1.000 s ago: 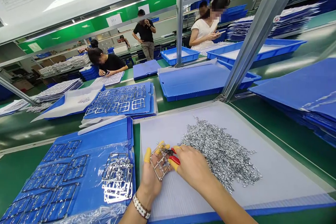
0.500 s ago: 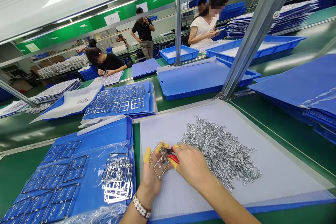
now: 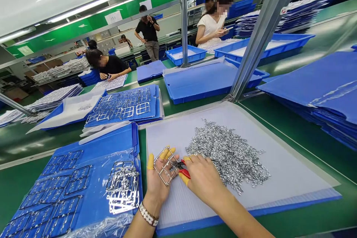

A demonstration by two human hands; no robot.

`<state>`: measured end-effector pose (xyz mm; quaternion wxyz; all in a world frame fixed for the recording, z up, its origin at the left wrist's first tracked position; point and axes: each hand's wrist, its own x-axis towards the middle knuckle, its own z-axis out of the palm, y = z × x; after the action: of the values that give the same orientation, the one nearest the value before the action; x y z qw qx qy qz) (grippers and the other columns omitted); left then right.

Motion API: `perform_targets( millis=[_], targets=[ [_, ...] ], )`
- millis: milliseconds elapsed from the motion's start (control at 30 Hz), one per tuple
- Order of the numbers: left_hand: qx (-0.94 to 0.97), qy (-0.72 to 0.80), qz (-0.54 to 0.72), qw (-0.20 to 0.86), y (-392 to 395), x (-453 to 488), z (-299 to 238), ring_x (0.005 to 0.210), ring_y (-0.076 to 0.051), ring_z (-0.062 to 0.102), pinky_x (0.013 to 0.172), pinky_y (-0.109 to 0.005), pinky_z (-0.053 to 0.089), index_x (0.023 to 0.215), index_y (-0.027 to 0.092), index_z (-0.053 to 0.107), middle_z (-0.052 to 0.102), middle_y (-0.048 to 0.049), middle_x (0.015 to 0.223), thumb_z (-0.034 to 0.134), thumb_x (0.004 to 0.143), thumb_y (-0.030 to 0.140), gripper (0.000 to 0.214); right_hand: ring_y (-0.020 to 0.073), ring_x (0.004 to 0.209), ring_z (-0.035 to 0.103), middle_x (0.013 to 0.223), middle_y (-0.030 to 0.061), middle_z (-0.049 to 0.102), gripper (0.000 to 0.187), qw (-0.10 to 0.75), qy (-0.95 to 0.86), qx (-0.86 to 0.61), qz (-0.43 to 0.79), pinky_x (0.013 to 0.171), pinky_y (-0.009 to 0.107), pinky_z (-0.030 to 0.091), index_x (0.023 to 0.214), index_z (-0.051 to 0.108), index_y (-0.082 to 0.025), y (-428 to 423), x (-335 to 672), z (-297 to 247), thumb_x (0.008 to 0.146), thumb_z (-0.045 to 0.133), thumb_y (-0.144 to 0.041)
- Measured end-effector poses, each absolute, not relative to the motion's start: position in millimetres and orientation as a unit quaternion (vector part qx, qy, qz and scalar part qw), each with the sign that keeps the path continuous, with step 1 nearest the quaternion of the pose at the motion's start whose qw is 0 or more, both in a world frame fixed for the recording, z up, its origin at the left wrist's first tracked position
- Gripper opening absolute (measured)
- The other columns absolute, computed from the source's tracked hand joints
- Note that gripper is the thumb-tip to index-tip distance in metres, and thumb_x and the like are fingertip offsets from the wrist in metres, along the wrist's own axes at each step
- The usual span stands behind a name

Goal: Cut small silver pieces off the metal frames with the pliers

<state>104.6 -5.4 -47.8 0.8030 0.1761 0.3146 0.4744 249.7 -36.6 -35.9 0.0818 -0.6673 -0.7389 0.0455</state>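
My left hand, with yellow finger covers on its fingertips, holds a silvery sprue frame across the palm and fingers. Thin bars and small parts show inside the frame. Red-handled nippers are gripped in my right hand, which also wears yellow finger covers. The dark jaws of the nippers are at the right side of the frame; whether they are closed on a bar I cannot tell. Just beyond my right hand lies a large heap of small silvery pieces on a white sheet.
Left of my hands, a stack of emptied-looking silvery frames and several fuller sprue frames lie on a blue board. Ahead are a blue tray and a slanted metal post. Several people are across the benches.
The whole view has shifted slightly. The frame in my left hand is turned to face the camera more openly. Both hands keep their hold, with the nippers still at the frame's right side.
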Motion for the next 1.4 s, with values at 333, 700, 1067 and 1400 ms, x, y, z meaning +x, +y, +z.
perform_targets(
  millis=[333, 700, 1067, 1400],
  targets=[
    [0.230, 0.363, 0.516, 0.741, -7, 105, -61, 0.118, -0.028, 0.052, 0.083, -0.034, 0.049, 0.119, 0.020, 0.062, 0.054, -0.0113, 0.134, 0.043, 0.083, 0.061, 0.058, 0.0248, 0.080, 0.063, 0.087, 0.0105, 0.067, 0.015, 0.050, -0.733, -0.674, 0.079, 0.068, 0.034, 0.041, 0.090, 0.065, -0.016, -30, 244, -28, 0.082, 0.053, -0.023],
    [0.141, 0.347, 0.535, 0.757, -2, 104, -47, 0.117, -0.029, 0.053, 0.083, -0.038, 0.051, 0.115, 0.017, 0.063, 0.052, -0.0137, 0.135, 0.043, 0.085, 0.058, 0.055, 0.0297, 0.094, 0.058, 0.096, 0.0101, 0.066, 0.025, 0.066, -0.746, -0.654, 0.104, 0.078, 0.042, 0.038, 0.102, 0.064, -0.018, -44, 229, -23, 0.085, 0.052, -0.031],
    [0.177, 0.365, 0.537, 0.740, -4, 107, -55, 0.115, -0.027, 0.054, 0.081, -0.032, 0.051, 0.116, 0.018, 0.063, 0.053, -0.0128, 0.134, 0.042, 0.084, 0.060, 0.057, 0.0284, 0.092, 0.059, 0.092, 0.0097, 0.067, 0.021, 0.061, -0.750, -0.653, 0.091, 0.076, 0.039, 0.039, 0.099, 0.064, -0.018, -43, 224, -24, 0.085, 0.052, -0.028],
    [0.167, 0.348, 0.540, 0.748, -5, 107, -53, 0.111, -0.028, 0.056, 0.077, -0.036, 0.053, 0.115, 0.018, 0.063, 0.053, -0.0140, 0.132, 0.039, 0.086, 0.060, 0.056, 0.0238, 0.078, 0.064, 0.081, 0.0074, 0.067, 0.010, 0.075, -0.739, -0.666, 0.064, 0.067, 0.033, 0.044, 0.085, 0.064, -0.019, -44, 243, -28, 0.081, 0.057, -0.024]
  ],
)
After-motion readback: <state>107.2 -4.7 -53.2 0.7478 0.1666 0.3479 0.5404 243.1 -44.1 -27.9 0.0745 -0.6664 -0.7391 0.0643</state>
